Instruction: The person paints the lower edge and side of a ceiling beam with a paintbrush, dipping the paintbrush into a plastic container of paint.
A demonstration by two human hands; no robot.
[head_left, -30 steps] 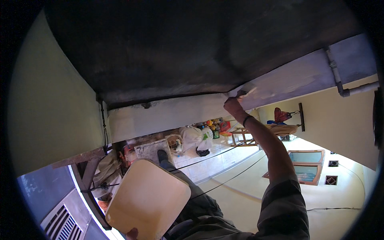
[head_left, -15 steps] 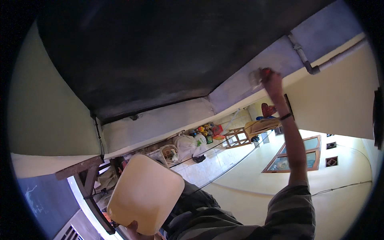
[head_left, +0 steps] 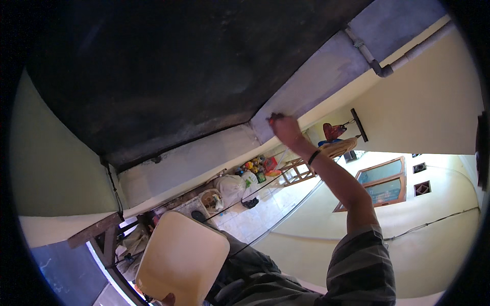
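Note:
My right hand [head_left: 287, 131] is raised overhead and closed round a small dark tool with a red part [head_left: 276, 119]. It is against or close to the grey plastered beam face [head_left: 306, 92], near the inner corner; the tool's working end is mostly hidden. Low on the left, my left hand [head_left: 168, 300] grips the lower edge of a cream, square, round-cornered piece [head_left: 185, 257], like a shallow tub or lid. Only a thumb or fingertip shows there. A dark ceiling panel [head_left: 163, 71] is framed by the beam.
A grey pipe with an elbow [head_left: 380, 69] runs along the beam at right. Thin dark cords cross below. On the tiled floor [head_left: 265, 214] are a wooden ladder-like frame [head_left: 296, 173], a white sack [head_left: 229, 187] and a round basket [head_left: 212, 201]. A timber bracket [head_left: 97, 229] stands at left.
My right hand has moved left and down along the beam face toward the inner corner, holding the small tool. My left hand still holds the cream piece, slightly lower in view.

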